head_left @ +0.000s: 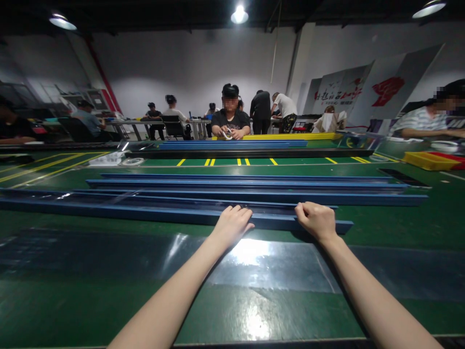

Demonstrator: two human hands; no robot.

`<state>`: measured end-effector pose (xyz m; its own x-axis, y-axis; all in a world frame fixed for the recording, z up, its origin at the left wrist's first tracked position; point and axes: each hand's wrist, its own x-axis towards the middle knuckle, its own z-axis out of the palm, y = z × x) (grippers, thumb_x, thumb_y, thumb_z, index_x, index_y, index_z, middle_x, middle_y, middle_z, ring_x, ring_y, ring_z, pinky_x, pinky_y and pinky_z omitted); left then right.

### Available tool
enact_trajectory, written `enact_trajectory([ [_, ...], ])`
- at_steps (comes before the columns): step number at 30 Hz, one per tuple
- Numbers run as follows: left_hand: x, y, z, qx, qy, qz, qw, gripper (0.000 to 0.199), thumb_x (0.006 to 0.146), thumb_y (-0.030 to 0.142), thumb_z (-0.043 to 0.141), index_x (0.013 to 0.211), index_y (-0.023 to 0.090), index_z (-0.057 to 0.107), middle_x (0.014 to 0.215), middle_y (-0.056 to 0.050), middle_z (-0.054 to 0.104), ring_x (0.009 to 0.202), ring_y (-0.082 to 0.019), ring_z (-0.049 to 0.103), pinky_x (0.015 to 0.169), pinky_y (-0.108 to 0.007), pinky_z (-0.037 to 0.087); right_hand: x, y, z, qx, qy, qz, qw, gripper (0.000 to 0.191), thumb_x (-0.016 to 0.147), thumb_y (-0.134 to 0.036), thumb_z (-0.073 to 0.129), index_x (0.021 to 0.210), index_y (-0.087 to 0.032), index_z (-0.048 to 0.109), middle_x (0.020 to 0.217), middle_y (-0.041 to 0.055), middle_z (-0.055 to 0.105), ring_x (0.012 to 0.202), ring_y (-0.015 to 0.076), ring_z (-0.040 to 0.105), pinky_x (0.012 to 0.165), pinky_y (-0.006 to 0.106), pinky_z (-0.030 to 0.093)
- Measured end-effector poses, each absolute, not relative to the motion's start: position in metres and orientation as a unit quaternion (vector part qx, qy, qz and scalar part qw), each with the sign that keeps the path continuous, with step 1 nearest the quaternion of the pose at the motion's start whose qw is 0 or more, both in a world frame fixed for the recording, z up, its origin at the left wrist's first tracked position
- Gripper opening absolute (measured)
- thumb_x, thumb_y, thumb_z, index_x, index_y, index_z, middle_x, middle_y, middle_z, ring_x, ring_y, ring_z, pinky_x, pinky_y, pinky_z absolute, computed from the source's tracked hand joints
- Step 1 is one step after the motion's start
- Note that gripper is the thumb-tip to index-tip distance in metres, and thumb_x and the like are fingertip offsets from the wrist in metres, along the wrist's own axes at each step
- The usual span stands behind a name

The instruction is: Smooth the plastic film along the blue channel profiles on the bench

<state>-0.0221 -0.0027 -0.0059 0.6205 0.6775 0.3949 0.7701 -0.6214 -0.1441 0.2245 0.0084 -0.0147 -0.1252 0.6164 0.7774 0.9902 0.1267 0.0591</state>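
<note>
A long blue channel strip (pixel 181 216) lies across the green table, with dark film inside it. My left hand (pixel 234 224) rests on the strip right of the middle, its fingers bent over the near wall and the thumb pointing right. Near the strip's right end, my right hand (pixel 317 219) is closed on it, fingers curled. Whatever lies under the fingers is hidden. A wide sheet of clear film (pixel 276 264) lies flat beneath my forearms, reflecting the lamp. Behind the strip are more blue channels (pixel 247 184), parallel to one another.
A phone-like dark slab (pixel 405 178) lies at the right, beyond it a yellow tray (pixel 428 161). A black strip (pixel 250 154) and a yellow strip (pixel 286 137) cross the far side. Opposite, a person (pixel 230 116) handles a white ring; other people sit or stand behind.
</note>
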Motion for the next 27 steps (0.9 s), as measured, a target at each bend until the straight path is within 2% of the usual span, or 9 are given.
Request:
enact_trajectory([
  [6,-0.0226,-0.0007,-0.0077,-0.887,-0.411,-0.152,0.144,0.021,0.079,0.037,0.052,0.087,0.017,0.05,0.083,-0.003,0.059,0.082,-0.018,0.052,0.066,-0.028,0.034,0.2235,0.0078,-0.0131,-0.593,-0.688,-0.29,0.302,0.04,0.076,-0.031,0.037,0.041,-0.016,0.05,0.043,0.002,0.052,0.038,0.0077,0.038,0.044,0.022,0.019],
  [27,-0.0246,0.0034,-0.0046,-0.89,-0.414,-0.15,0.116,0.023,0.079,0.041,0.05,0.081,0.018,0.053,0.078,-0.001,0.06,0.078,-0.017,0.053,0.066,-0.027,0.037,0.2241,0.008,-0.0131,-0.59,-0.69,-0.288,0.303,0.04,0.077,-0.031,0.038,0.041,-0.016,0.049,0.044,0.0018,0.053,0.04,0.0081,0.041,0.044,0.021,0.019],
])
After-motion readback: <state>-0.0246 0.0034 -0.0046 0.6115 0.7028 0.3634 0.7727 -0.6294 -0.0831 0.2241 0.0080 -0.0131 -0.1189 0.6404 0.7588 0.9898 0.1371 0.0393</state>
